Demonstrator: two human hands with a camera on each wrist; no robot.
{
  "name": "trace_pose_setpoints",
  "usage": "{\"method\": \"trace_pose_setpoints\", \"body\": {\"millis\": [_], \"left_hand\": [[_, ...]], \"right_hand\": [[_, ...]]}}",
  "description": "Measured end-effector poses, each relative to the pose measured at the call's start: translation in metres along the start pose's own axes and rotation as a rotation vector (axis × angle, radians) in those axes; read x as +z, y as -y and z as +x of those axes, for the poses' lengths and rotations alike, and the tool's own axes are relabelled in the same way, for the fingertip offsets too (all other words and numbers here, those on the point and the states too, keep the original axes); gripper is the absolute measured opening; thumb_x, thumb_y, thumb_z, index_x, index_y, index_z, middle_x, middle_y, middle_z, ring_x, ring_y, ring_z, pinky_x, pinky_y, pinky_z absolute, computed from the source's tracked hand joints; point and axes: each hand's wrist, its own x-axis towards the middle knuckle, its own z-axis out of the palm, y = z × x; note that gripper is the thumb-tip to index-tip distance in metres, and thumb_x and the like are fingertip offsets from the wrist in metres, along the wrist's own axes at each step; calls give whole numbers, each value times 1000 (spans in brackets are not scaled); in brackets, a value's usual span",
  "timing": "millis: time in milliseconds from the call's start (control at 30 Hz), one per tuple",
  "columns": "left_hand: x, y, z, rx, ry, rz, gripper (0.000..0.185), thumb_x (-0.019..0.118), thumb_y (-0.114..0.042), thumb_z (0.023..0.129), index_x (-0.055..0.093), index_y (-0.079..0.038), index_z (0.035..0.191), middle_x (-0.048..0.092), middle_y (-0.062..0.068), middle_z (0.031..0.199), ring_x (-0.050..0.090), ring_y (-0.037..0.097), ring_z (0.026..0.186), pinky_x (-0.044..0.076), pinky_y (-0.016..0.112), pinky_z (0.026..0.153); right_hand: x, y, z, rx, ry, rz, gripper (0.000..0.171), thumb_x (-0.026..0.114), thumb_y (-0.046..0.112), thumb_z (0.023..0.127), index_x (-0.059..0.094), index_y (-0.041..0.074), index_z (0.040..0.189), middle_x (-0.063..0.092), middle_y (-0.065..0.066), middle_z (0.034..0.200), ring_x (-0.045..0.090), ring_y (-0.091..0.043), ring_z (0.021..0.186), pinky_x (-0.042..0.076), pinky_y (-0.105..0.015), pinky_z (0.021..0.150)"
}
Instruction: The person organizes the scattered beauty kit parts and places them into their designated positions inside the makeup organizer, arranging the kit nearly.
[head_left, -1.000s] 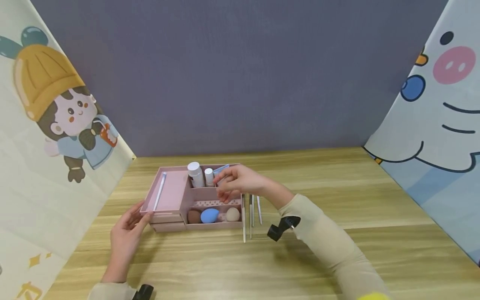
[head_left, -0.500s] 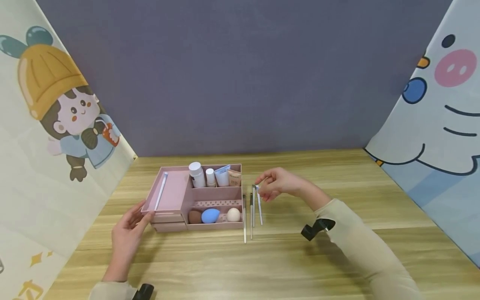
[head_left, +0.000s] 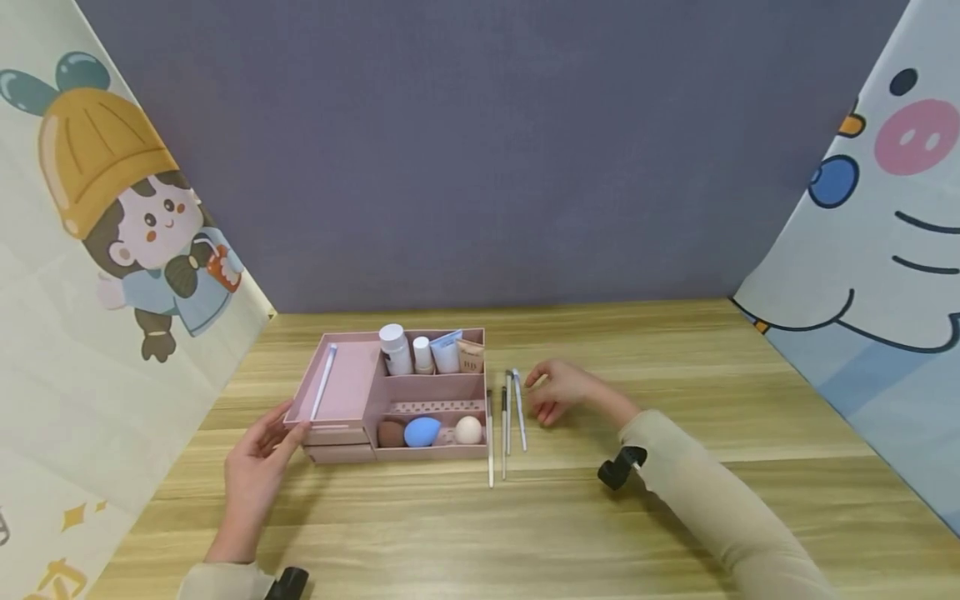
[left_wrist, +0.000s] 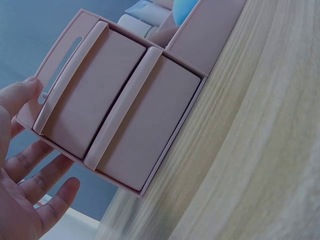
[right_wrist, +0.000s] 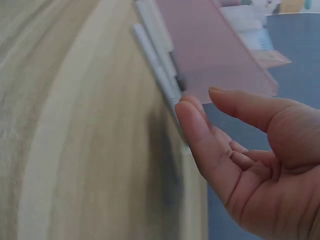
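A pink makeup organizer [head_left: 431, 387] with two drawers [left_wrist: 102, 90] at its left front stands on the table. My left hand [head_left: 253, 471] holds its front left corner, thumb on the front edge and fingers along the side. Just right of the organizer, several thin makeup brushes [head_left: 504, 433] lie side by side. My right hand [head_left: 561, 392] is beside the rightmost, a pale slim stick [head_left: 521, 412]. Its loosely bent fingers [right_wrist: 197, 132] and thumb are apart, with nothing between them. Another slim white stick [head_left: 324, 382] lies on the organizer's top tray.
The organizer's back compartments hold a white bottle [head_left: 395, 350], a smaller white-capped bottle [head_left: 423, 356], a light blue tube [head_left: 447, 352] and a tan tube [head_left: 471, 357]. In front sit brown [head_left: 391, 433], blue [head_left: 422, 432] and cream sponges [head_left: 468, 430]. A grey partition [head_left: 480, 150] stands behind.
My right hand has moved from over the organizer's tubes to the right, past the brushes, then slightly lower beside them. My left hand has stayed at the organizer's corner.
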Motion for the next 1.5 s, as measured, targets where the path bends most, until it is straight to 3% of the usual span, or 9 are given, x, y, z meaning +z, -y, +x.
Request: {"method": "trace_pose_setpoints", "body": {"millis": [367,767,1067,1300,1500], "left_hand": [[1,1,0,12,-7,-10,42,76,-10,89,65,-2,129,62,-27,89,61,-10,85,47,7,75],[1,-3,-3,21,-15,-13,40,75,-9,90,65,-1,128,62,-28,89,60,-9,85,47,7,74],[1,-3,-2,15,-9,-10,41,76,-11,90,66,-3,128,62,-28,91,60,-9,85,47,7,75],[0,-2,-2,15,-9,-9,40,75,-11,90,66,-3,128,62,-28,90,60,-10,86,47,7,75],[0,-3,-2,13,-4,-11,41,76,-11,90,65,-3,129,62,-27,90,61,-10,85,48,7,75]], "right_hand": [[14,-5,19,70,-84,-146,24,72,8,87,55,-3,100,59,-14,63,59,-18,45,56,-33,46],[15,3,26,95,-96,-342,7,62,0,85,56,0,81,59,-10,56,58,-17,42,55,-33,44],[21,8,27,74,-126,-500,21,65,3,81,59,-1,61,59,-12,50,59,-19,37,54,-33,42],[21,11,22,32,-140,-516,27,68,3,80,53,3,58,56,-9,47,57,-18,35,53,-32,40],[19,11,19,12,-148,-487,22,70,2,80,53,2,67,57,-10,50,56,-17,35,53,-32,40]]}}
